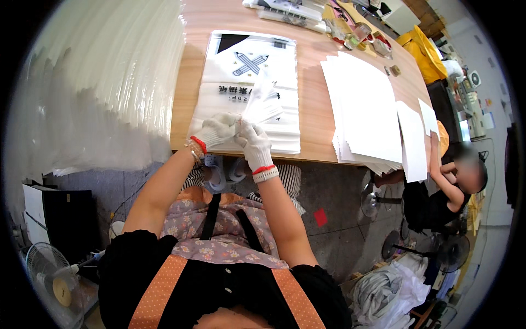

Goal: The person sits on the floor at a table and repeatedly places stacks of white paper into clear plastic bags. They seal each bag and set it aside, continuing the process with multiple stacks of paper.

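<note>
A stack of printed plastic paper packs (pixel 219 77), white with crossed pencils and dark lettering, lies at the front edge of the table. Over its near end my two gloved hands meet, fingertips almost touching. My left hand (pixel 218 129) is closed, thumb and fingers pinched together at the base of a thin, whitish, fanned-out piece of film or strips (pixel 264 104). From the other side, my right hand (pixel 255 143) pinches the same base. The strips spread up and right over the top pack. Exactly what they are is hard to make out.
A tall mass of clear plastic sleeves (pixel 109 88) fills the left. White paper stacks (pixel 367 109) lie on the right of the table (pixel 312 131). A co-worker (pixel 438 186) sits beyond them, one hand on a sheet. A glass jar (pixel 359 34) stands at the far edge.
</note>
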Motion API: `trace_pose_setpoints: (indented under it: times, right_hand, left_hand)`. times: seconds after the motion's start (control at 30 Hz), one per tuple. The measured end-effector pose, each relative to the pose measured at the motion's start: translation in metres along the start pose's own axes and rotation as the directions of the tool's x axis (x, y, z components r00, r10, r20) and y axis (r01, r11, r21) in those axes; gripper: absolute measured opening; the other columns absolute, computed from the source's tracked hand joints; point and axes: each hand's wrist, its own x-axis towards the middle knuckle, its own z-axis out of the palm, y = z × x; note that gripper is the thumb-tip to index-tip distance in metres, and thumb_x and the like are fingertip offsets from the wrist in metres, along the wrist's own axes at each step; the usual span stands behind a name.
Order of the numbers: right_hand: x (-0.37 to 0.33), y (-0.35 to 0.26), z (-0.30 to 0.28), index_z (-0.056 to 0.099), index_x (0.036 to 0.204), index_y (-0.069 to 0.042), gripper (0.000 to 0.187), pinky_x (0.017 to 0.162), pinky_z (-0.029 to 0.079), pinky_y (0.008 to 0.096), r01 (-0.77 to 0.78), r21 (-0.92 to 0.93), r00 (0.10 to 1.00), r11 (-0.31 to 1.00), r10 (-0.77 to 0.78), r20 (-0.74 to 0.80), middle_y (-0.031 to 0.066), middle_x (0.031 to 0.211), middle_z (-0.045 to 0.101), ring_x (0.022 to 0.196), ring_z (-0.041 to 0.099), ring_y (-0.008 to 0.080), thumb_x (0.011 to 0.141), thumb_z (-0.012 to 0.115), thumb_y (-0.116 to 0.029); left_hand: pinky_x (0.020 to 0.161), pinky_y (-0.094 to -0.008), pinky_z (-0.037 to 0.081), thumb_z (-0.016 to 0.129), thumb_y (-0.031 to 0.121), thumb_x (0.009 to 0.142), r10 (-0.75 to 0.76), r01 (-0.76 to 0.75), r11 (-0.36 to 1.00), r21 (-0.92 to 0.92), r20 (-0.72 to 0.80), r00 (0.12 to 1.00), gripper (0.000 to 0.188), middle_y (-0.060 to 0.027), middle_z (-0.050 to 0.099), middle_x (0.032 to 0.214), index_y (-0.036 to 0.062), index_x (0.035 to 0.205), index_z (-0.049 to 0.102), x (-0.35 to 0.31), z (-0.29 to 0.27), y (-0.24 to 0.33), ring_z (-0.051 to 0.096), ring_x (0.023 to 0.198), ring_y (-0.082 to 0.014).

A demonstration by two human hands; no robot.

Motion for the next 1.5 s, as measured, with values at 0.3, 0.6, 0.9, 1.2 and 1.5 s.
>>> trace_pose_setpoints:
  times: [0.3, 0.6, 0.9, 1.2, 1.5]
  right_hand:
    - [-0.045, -0.083, -0.007, 0.056, 0.091, -0.001, 0.020, 0.087, 0.046, 0.0412, 0.730, -0.644, 0.192, -0.227, -0.837, 0.512, 0.0151, 0.100, 0.060, 0.098, 0.056, 0.0313, 0.074, 0.066, 0.000]
    - [-0.037, -0.081, 0.003, 0.059, 0.104, -0.006, 0.022, 0.079, 0.049, 0.0342, 0.509, -0.823, 0.767, -0.252, -0.301, 0.566, 0.0113, 0.094, 0.064, 0.088, 0.061, 0.0251, 0.083, 0.063, -0.013]
    - [-0.094, -0.226, -0.221, 0.044, 0.131, 0.000, 0.083, 0.098, 0.044, 0.0422, -0.010, -0.841, 0.737, -0.541, -0.573, 0.359, 0.0224, 0.123, 0.054, 0.113, 0.055, 0.0321, 0.074, 0.067, -0.056]
    - [-0.078, -0.272, -0.212, 0.055, 0.118, -0.005, 0.040, 0.057, 0.048, 0.0374, -0.298, -0.938, 0.837, -0.175, -0.520, -0.169, 0.0051, 0.106, 0.064, 0.069, 0.061, 0.0277, 0.091, 0.054, -0.035]
    - [-0.182, -0.149, -0.252, 0.047, 0.128, -0.005, 0.041, 0.080, 0.054, 0.0429, -0.670, 0.729, 0.713, -0.143, 0.150, 0.685, 0.0119, 0.110, 0.061, 0.095, 0.062, 0.0253, 0.093, 0.049, -0.025]
  left_hand:
    - [0.061, -0.0257, 0.047, 0.056, 0.015, 0.087, -0.248, 0.037, 0.739, -0.672, -0.221, 0.943, 0.019, -0.0025, 0.063, 0.078, 0.0035, 0.102, 0.055, 0.048, -0.049, 0.043, 0.055, 0.069, -0.0102]
    - [0.068, -0.0241, 0.049, 0.055, 0.000, 0.085, 0.143, -0.219, 0.956, -0.195, -0.342, 0.929, 0.034, -0.0075, 0.065, 0.082, -0.0008, 0.118, 0.050, 0.022, -0.077, 0.121, 0.059, 0.073, -0.0114]
    - [0.076, -0.0347, 0.050, 0.066, 0.007, 0.079, 0.516, -0.414, 0.849, 0.329, -0.687, 0.512, 0.038, -0.0180, 0.062, 0.101, 0.0009, 0.115, 0.054, -0.037, -0.057, 0.119, 0.062, 0.089, -0.0276]
    - [0.070, -0.0261, 0.051, 0.059, 0.006, 0.085, 0.338, -0.200, 0.690, -0.695, 0.066, 0.939, 0.013, -0.0049, 0.065, 0.085, 0.0022, 0.098, 0.060, -0.041, 0.053, 0.170, 0.062, 0.075, -0.0103]
    - [0.083, -0.0379, 0.049, 0.054, 0.018, 0.082, 0.067, 0.254, 0.715, -0.652, 0.425, 0.903, 0.040, -0.0128, 0.053, 0.111, -0.0026, 0.116, 0.047, -0.012, 0.100, 0.130, 0.056, 0.100, -0.0215]
